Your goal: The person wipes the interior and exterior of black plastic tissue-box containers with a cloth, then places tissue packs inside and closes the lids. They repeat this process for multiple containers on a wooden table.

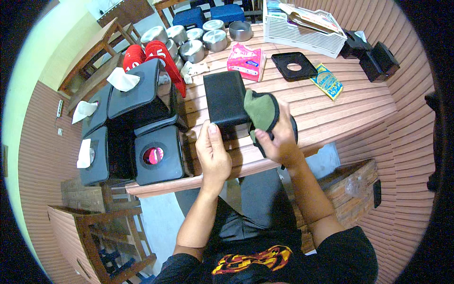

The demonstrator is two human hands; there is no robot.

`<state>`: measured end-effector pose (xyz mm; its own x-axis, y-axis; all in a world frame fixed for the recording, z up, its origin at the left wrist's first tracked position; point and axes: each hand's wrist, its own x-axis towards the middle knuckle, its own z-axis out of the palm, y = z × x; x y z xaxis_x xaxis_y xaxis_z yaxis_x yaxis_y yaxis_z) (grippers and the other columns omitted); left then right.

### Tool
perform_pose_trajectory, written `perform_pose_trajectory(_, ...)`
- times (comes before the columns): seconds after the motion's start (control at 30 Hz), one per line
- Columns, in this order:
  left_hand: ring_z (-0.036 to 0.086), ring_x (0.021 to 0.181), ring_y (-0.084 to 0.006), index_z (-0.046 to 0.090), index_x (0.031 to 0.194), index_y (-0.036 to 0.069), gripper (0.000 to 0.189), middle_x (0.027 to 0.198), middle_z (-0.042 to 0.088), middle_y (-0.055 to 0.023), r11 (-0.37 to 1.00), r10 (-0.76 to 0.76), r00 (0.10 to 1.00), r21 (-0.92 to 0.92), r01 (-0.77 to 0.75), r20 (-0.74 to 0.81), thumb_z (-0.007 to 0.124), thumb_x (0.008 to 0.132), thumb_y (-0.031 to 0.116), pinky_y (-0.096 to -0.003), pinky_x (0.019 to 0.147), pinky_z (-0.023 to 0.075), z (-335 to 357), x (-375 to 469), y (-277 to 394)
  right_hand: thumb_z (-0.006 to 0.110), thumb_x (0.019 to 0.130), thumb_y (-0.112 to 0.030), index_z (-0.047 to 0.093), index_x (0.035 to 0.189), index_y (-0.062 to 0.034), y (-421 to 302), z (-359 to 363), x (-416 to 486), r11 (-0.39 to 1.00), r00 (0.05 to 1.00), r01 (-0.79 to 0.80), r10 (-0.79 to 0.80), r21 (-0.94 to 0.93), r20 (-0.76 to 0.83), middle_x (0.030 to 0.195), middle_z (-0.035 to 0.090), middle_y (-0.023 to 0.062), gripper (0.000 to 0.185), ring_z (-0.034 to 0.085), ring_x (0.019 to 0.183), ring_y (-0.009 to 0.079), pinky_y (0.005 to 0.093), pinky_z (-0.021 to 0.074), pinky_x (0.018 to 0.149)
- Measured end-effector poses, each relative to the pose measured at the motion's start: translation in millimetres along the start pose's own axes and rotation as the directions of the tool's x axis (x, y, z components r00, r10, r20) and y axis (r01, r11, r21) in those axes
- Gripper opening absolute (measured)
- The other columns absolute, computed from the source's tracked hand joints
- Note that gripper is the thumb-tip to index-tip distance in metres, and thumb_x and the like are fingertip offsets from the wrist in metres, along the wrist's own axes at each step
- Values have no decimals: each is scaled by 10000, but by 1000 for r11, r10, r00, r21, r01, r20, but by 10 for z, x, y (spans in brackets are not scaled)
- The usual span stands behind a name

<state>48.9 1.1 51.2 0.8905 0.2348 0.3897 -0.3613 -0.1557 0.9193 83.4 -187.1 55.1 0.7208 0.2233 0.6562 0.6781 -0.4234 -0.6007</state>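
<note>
My left hand (pixel 214 154) grips the near edge of a black tissue box body (pixel 227 97), tilted above the wooden table (pixel 354 113). Bunched in my right hand (pixel 282 142) is a green cloth with black edging (pixel 261 109), held against or close by the box's right side. A black box lid with a round hole (pixel 279 70) lies beyond, beside a pink pack of tissues (pixel 245 64) and a yellow-and-blue packet (pixel 328 82).
Lidded black tissue boxes (pixel 159 172) are grouped at left, some with tissue showing. Red numbered signs (pixel 159 53) and several round metal tins (pixel 192 51) stand behind. A white plastic basket (pixel 301 33) holds papers. Black holders (pixel 377 65) sit far right.
</note>
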Motion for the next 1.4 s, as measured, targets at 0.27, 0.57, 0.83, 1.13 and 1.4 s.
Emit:
perform_pose_trajectory(0.27,553,711,-208,643,1045,-48,391,792,619,-131,995,80,996,66,-78,-29,403,1164,235,-395,687,464,-8,100,-27,649,1031,-368,764,921,10,-310,92,543,932,936,279,-211,-230,282,1251,691,278,410,548,1437,426,611,364,1248)
perform_pose_trajectory(0.57,631,750,-371,651,1116,-74,360,852,654,-233,964,196,980,190,-188,-27,414,1138,196,-460,722,486,23,112,33,533,1114,-318,679,980,25,-252,61,1166,909,870,113,104,-400,482,1094,684,280,396,631,1201,491,600,420,1149)
perform_pose_trajectory(0.83,618,787,-455,631,1068,-85,342,870,632,-275,977,177,984,117,-180,35,441,1130,192,-507,748,480,-51,70,-79,546,1069,-545,761,1087,-9,-370,253,945,917,882,283,-134,-282,452,1376,681,231,578,509,1470,423,655,347,1201)
perform_pose_trajectory(1.13,582,773,-494,590,1057,-78,336,841,596,-295,978,136,991,159,-135,0,415,1149,194,-549,741,449,34,19,95,519,1083,-534,721,1213,28,-347,355,1438,835,799,-160,423,-527,427,1317,701,299,611,683,1220,459,569,559,984)
perform_pose_trajectory(1.4,721,986,-421,602,1265,-134,411,1064,720,-314,982,187,980,11,-188,64,379,1163,197,-447,910,544,-26,39,15,549,1057,-557,586,1552,-125,-598,395,808,826,903,157,102,-542,416,1678,412,283,658,362,1547,533,770,245,1211)
